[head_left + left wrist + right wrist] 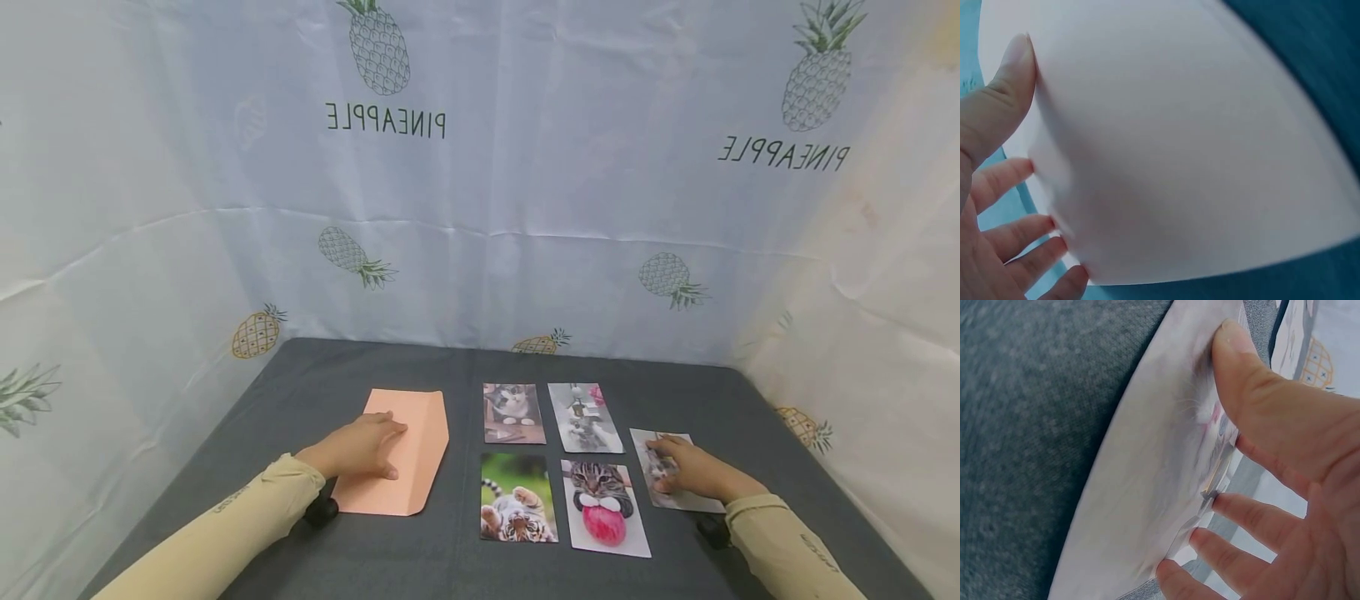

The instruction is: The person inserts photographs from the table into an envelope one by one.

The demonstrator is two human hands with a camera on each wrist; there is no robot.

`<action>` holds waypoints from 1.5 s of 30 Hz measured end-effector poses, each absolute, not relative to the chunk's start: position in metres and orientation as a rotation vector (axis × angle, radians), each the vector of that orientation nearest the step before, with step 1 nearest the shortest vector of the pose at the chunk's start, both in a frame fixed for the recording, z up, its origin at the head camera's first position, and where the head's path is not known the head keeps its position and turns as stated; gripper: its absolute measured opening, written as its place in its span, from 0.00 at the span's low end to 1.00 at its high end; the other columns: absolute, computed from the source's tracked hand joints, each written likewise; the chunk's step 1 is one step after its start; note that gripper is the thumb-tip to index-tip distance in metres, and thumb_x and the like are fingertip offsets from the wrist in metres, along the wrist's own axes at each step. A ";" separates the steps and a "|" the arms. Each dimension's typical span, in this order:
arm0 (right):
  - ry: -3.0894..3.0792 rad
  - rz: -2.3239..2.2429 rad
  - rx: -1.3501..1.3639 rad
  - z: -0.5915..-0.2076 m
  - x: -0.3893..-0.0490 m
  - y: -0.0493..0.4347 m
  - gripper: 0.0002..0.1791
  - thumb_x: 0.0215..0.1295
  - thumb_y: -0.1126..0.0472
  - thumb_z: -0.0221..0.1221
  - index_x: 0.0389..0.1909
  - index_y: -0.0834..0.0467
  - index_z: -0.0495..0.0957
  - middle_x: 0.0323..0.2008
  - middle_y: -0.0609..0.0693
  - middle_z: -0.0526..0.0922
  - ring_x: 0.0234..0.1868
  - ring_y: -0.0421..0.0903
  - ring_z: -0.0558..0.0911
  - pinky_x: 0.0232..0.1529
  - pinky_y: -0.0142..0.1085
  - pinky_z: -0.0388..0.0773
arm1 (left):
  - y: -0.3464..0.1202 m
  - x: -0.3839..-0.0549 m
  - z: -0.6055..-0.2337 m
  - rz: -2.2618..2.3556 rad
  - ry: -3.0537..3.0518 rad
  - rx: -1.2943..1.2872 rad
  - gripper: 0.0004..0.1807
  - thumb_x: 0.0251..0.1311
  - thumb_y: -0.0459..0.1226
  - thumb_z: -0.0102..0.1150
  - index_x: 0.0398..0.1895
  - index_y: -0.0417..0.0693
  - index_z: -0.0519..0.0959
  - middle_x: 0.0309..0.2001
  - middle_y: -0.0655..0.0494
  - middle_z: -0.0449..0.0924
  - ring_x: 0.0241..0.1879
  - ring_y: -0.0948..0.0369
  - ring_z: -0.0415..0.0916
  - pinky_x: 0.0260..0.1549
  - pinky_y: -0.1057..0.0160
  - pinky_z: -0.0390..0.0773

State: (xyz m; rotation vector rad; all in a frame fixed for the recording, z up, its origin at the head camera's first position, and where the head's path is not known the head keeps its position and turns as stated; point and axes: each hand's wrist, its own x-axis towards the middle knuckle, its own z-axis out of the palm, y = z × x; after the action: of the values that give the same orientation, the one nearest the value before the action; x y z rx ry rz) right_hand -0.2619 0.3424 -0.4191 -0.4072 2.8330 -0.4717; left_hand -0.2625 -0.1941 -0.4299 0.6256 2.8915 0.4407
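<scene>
My left hand (362, 447) rests on a peach-coloured envelope (423, 433) on the left of the table. In the left wrist view, its spread fingertips and thumb touch the pale paper (1197, 150). Over on the right, my right hand (696, 472) lies on a cat photo card (684, 500). The right wrist view shows thumb and fingertips against the face of that card (1135, 462), part of its picture hidden by the hand. Both things appear to lie on the tabletop.
Between the hands lie a kitten photo (513, 414), a greyish photo with a pink spot (585, 421), a tiger cub photo (517, 500) and a tabby photo with a pink ball (604, 510). A pineapple-print curtain (487, 167) surrounds the dark-covered table (405, 558).
</scene>
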 end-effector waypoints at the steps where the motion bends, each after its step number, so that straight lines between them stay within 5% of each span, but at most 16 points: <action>1: 2.833 -0.473 -0.407 -0.419 -0.262 0.342 0.42 0.48 0.54 0.72 0.62 0.69 0.69 0.62 0.80 0.61 0.62 0.79 0.61 0.57 0.69 0.62 | -0.191 -0.263 -0.430 0.441 2.892 0.634 0.41 0.45 0.49 0.74 0.63 0.42 0.73 0.67 0.34 0.64 0.69 0.41 0.60 0.62 0.41 0.66; 38: 2.837 -0.486 -0.433 -0.419 -0.262 0.344 0.42 0.47 0.54 0.72 0.61 0.69 0.69 0.61 0.80 0.62 0.62 0.79 0.62 0.56 0.68 0.63 | -0.137 -0.264 -0.428 0.375 2.924 0.637 0.41 0.44 0.53 0.74 0.62 0.47 0.74 0.67 0.40 0.67 0.67 0.44 0.64 0.61 0.42 0.68; 45: 2.885 -0.423 -0.516 -0.416 -0.260 0.344 0.39 0.46 0.55 0.73 0.59 0.69 0.72 0.55 0.77 0.67 0.56 0.77 0.68 0.51 0.67 0.68 | -0.138 -0.267 -0.432 0.371 2.925 0.633 0.41 0.43 0.54 0.74 0.62 0.48 0.74 0.67 0.41 0.67 0.68 0.44 0.63 0.61 0.42 0.68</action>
State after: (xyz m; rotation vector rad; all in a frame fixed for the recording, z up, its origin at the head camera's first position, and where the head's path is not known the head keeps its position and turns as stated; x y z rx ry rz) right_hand -0.2603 0.3441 -0.4159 -0.5156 2.8848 -0.4235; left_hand -0.2667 -0.1376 -0.4325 0.6326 2.9247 0.3709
